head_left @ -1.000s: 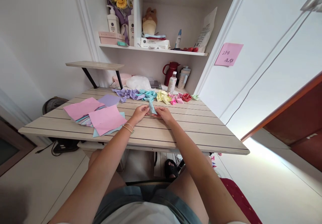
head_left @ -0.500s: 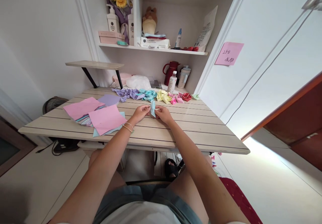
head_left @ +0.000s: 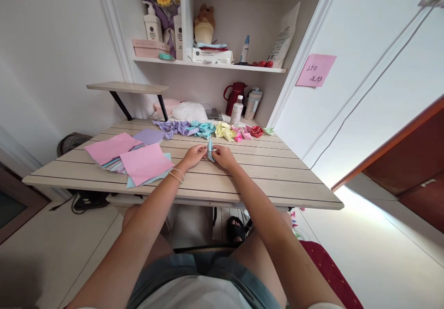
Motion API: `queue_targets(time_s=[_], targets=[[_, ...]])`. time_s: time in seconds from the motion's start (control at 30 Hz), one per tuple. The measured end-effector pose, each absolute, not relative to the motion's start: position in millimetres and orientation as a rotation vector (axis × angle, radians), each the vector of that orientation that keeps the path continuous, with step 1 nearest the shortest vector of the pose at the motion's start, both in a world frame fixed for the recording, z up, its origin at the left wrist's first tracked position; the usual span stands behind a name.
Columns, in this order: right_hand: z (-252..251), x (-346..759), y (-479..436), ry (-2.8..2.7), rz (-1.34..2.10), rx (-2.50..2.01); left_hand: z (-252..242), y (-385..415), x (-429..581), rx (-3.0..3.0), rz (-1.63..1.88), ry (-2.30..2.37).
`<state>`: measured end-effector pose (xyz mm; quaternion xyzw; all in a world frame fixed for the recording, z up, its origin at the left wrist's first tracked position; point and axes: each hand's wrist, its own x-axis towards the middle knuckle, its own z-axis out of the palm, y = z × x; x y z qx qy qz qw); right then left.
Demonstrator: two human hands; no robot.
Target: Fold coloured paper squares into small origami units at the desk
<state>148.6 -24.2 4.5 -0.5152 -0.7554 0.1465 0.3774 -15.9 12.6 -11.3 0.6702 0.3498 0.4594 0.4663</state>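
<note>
Between my two hands, just above the wooden desk [head_left: 270,175], a light blue folded paper [head_left: 210,150] stands nearly upright. My left hand [head_left: 195,155] pinches its left side with thumb and fingers. On the opposite side my right hand [head_left: 224,155] is closed on the same paper, the fingertips partly hidden. Beyond the hands lies a row of folded paper pieces: purple ones [head_left: 173,127], blue ones [head_left: 202,129], yellow ones [head_left: 225,132], pink ones [head_left: 243,133], a red one [head_left: 256,131] and a pale green one [head_left: 269,131].
Left of my hands are pink paper sheets [head_left: 145,163] over a stack of coloured paper. A small raised shelf [head_left: 128,87] stands at the desk's back left. Behind the folded pieces are a plastic bottle [head_left: 237,111], a red jug [head_left: 236,97] and a tumbler [head_left: 253,104].
The blue paper has turned to look narrower between my fingers. Both hands keep their grip in about the same place. The whole view has shifted slightly.
</note>
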Motion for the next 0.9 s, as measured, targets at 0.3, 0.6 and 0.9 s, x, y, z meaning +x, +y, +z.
queue_targets(time_s=[0.3, 0.6, 0.9], targets=[[9.1, 148.7, -28.7, -1.997, 0.289, -1.336, -15.3, 17.6, -15.6, 1.684, 1.096, 0.838], [10.2, 148.8, -29.0, -2.045, 0.233, -1.353, -12.5, 13.7, -15.2, 1.857, 1.088, 0.867], [8.9, 148.6, -28.4, -2.062, 0.241, -1.365, -6.6, 7.5, -14.9, 2.035, 1.043, 0.969]])
